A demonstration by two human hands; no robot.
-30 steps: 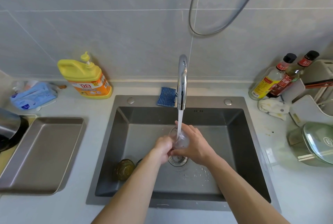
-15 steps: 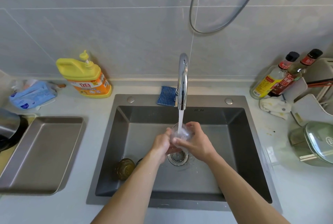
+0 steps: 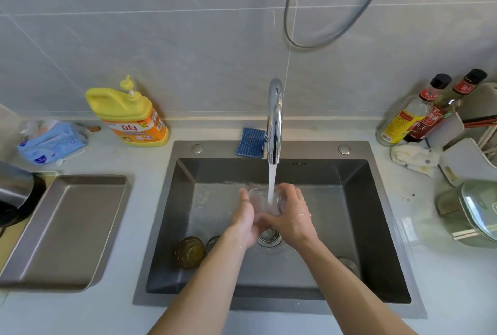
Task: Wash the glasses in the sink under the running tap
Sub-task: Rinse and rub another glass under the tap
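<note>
Your left hand point(image 3: 243, 220) and right hand point(image 3: 291, 216) both wrap the clear glass point(image 3: 262, 204) | held under the tap point(image 3: 274, 122) stream, above the sink point(image 3: 357, 227) drain | amber glass point(image 3: 189, 252) sits at the basin's front left.

Sink floor point(image 3: 317, 229) lies open rightwards; an amber glass point(image 3: 189, 252) crowds its left front corner.

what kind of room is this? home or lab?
Most likely a home kitchen. A steel sink is set into a tiled counter, with a yellow dish soap bottle beside it and sauce bottles at the right. Both hands hold a clear glass under the running tap.
</note>
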